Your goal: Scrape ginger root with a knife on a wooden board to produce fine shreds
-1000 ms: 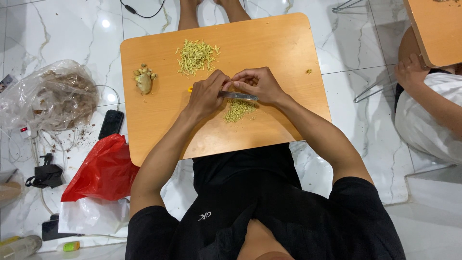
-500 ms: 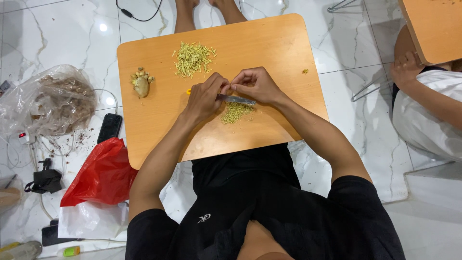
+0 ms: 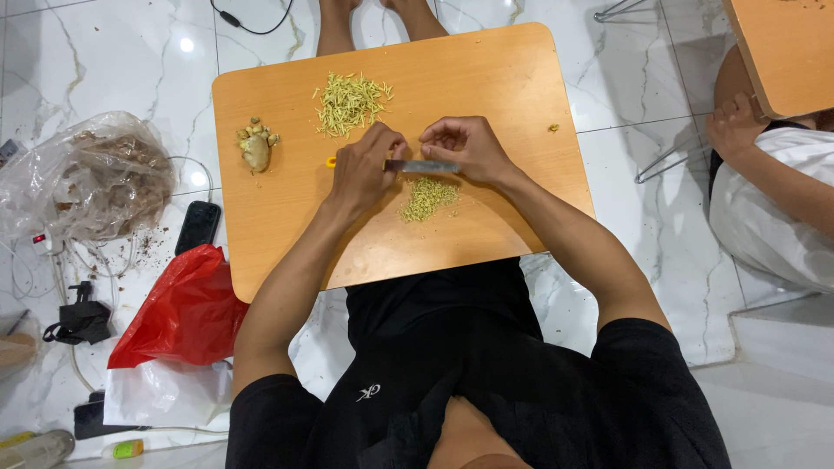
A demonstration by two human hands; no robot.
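My left hand point(image 3: 365, 165) is closed around the yellow-handled knife point(image 3: 423, 166), whose blade points right over the wooden table point(image 3: 486, 78). The fingers of my right hand point(image 3: 465, 146) pinch at the blade's top edge. Just below the blade lies a small heap of finely cut ginger strips point(image 3: 427, 199). A larger pile of cut strips point(image 3: 349, 102) lies further back on the table. A whole knob of ginger point(image 3: 255, 146) rests near the table's left edge.
On the floor to the left are a clear plastic bag of peelings point(image 3: 87, 182), a black phone point(image 3: 198, 227), a red bag point(image 3: 178, 308) and cables. Another person's arm point(image 3: 764, 165) and a second wooden table point(image 3: 782, 48) are at the right.
Both hands have shifted slightly away from me, above the small heap; the knife blade now shows clear of the strips. The camera view has drifted a little.
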